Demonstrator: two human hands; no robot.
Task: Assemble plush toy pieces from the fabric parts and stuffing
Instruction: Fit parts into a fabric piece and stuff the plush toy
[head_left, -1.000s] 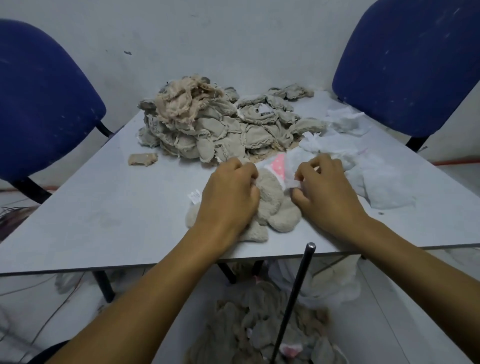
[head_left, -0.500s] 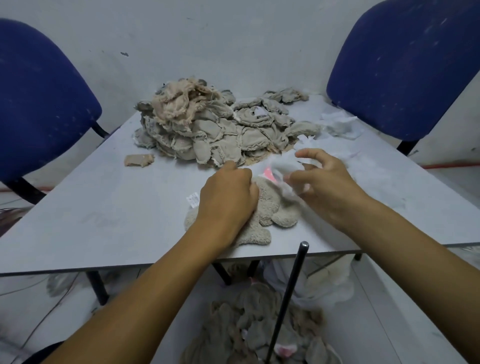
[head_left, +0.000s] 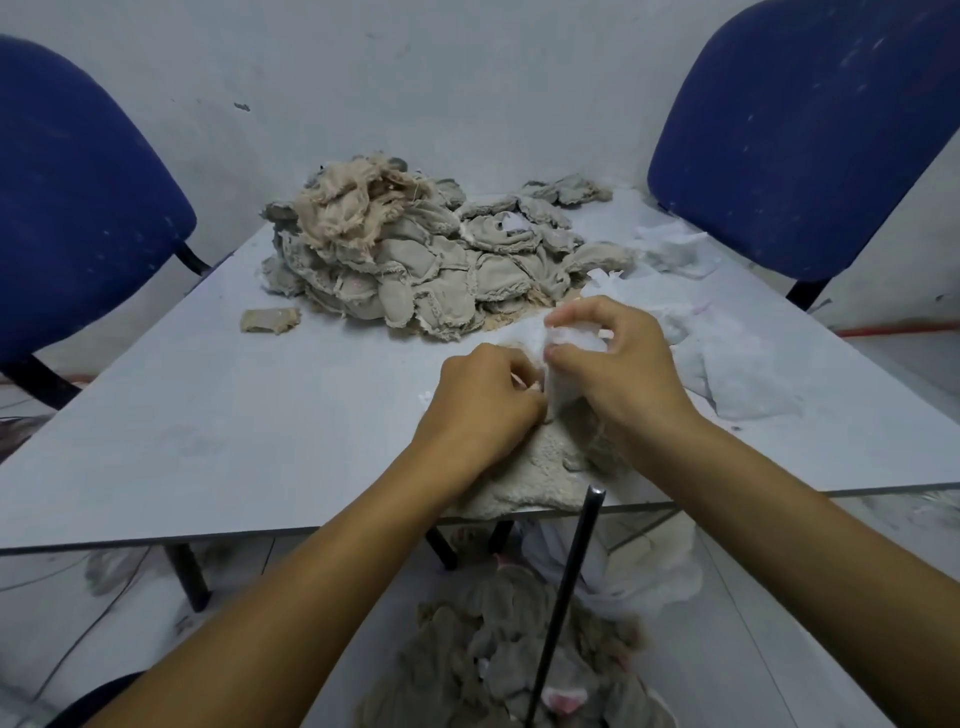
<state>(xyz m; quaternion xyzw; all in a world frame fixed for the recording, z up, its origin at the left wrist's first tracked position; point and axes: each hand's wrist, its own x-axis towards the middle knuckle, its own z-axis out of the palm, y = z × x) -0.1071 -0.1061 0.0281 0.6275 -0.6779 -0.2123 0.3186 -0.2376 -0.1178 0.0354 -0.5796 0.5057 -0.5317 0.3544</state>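
Moved: both hands now meet over the plush skin; earlier they worked apart.
Right hand (head_left: 618, 374): pinches a white stuffing wad (head_left: 571, 338).
Left hand (head_left: 483, 410): curled, gripping the plush skin (head_left: 540, 478) at the table (head_left: 260, 441) front edge.
Beyond: fabric pile (head_left: 415, 265), loose stuffing (head_left: 737, 374) at right.

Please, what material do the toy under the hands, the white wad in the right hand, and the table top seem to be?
Toy: probably beige plush fabric, with a nubby matte pile. White wad in the right hand: likely fibre stuffing, wispy and soft-edged. Table top: seemingly grey laminate board, smooth, dull, with a thin edge.
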